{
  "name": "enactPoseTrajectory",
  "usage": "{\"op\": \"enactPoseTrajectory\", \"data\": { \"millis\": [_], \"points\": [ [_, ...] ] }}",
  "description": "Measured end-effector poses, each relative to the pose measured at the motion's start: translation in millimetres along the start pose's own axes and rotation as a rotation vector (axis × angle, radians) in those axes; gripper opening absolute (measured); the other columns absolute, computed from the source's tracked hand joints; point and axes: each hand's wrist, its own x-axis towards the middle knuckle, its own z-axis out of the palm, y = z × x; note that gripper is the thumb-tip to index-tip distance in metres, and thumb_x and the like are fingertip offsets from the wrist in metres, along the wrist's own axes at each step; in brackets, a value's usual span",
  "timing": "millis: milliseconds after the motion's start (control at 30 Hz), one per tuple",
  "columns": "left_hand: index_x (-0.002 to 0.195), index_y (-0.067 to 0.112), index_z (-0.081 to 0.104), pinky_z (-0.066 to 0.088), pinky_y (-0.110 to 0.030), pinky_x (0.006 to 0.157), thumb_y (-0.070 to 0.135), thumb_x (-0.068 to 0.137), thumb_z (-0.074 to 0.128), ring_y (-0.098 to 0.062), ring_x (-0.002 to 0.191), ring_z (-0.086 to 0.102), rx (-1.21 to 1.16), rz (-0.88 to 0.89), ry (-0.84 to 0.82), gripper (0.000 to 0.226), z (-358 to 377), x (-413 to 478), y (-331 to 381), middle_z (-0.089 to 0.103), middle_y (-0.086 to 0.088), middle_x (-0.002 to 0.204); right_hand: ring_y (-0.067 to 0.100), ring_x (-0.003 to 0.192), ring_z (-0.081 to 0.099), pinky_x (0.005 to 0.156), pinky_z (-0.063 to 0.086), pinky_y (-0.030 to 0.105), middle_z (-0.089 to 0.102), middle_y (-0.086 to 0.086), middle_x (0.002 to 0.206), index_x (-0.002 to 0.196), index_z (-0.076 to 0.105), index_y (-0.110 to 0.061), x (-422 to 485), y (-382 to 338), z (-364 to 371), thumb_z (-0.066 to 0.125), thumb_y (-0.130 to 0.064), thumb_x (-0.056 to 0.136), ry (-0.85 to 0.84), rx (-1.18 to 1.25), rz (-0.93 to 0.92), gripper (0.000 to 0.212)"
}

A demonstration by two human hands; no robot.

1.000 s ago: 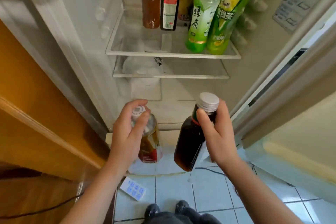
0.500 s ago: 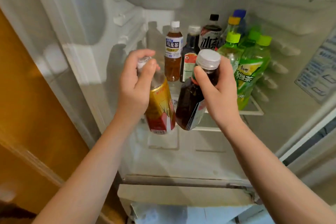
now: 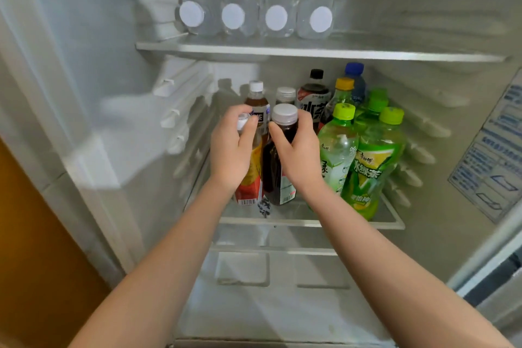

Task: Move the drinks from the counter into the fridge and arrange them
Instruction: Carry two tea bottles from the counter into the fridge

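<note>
Four water bottles (image 3: 233, 15), three green-capped bottles (image 3: 372, 167), two held bottles (image 3: 275, 175), two hands (image 3: 230, 155)

Fridge liner of white moulded plastic (image 3: 135, 121): smooth, satin sheen, with ribbed shelf runners. Clear flat shelf with white plastic edge trim (image 3: 392, 222): transparent and glossy; glass or plastic cannot be told. Four clear plastic water bottles with flat white caps (image 3: 275, 18): glossy bodies, matt caps. Translucent green plastic bottles with lime caps (image 3: 370, 167): glossy film labels, ridged caps. Dark brown clear-plastic bottle with ribbed white cap (image 3: 272, 178): glossy body. Red-and-yellow film-labelled bottle (image 3: 250, 192): shiny wrap. Blue-printed white sticker (image 3: 491, 161): matt. Orange-brown side panel (image 3: 34, 248): wood-look, smooth.
</note>
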Motion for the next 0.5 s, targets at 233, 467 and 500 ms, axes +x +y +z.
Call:
{"op": "enactPoseTrajectory", "data": {
  "millis": [233, 467, 500],
  "points": [
    [0.118, 0.012, 0.058, 0.034, 0.001, 0.082, 0.023, 0.096, 0.051, 0.003, 0.098, 0.051, 0.024, -0.008, -0.020, 0.026, 17, -2, -16, 0.057, 0.013, 0.107, 0.008, 0.097, 0.054, 0.081, 0.039, 0.013, 0.055, -0.005, 0.105, 0.120, 0.047, -0.008, 5, 12, 8, 0.060, -0.024, 0.091, 0.041, 0.062, 0.103, 0.035],
    [0.127, 0.013, 0.053, 0.047, -0.023, 0.088, 0.030, 0.099, 0.043, -0.007, 0.099, 0.057, -0.007, -0.059, -0.018, 0.035, 20, 1, -16, 0.061, 0.004, 0.114, 0.020, 0.110, 0.052, 0.096, 0.040, 0.026, 0.054, 0.006, 0.118, 0.130, 0.040, -0.005, -13, 18, 9, 0.060, -0.001, 0.073, -0.060, 0.062, 0.144, 0.061],
    [0.132, 0.013, 0.048, 0.046, -0.025, 0.092, 0.034, 0.098, 0.040, -0.010, 0.106, 0.056, -0.042, -0.078, -0.018, 0.041, 20, -3, -17, 0.058, -0.001, 0.122, 0.021, 0.112, 0.049, 0.101, 0.038, 0.030, 0.054, 0.009, 0.120, 0.131, 0.039, -0.004, -20, 22, 8, 0.059, -0.001, 0.069, -0.066, 0.029, 0.136, 0.066]
  ]
}}
